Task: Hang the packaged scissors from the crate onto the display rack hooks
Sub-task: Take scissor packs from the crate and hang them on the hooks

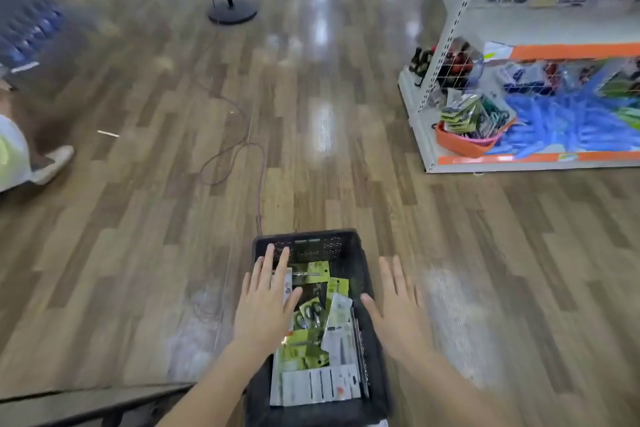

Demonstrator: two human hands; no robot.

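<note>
A black plastic crate stands on the wooden floor at the bottom centre. Inside lie several packaged scissors on green and white cards. My left hand is spread flat over the crate's left side, fingers straight, holding nothing. My right hand is also spread flat above the crate's right rim, palm down and empty. The display rack, white with a perforated upright and wire grid, stands at the upper right, well away from both hands.
An orange basket of packaged goods sits on the rack's bottom shelf. A black pole stand is at the top centre, and a thin cable trails across the floor toward the crate. A person's shoe shows at the left edge.
</note>
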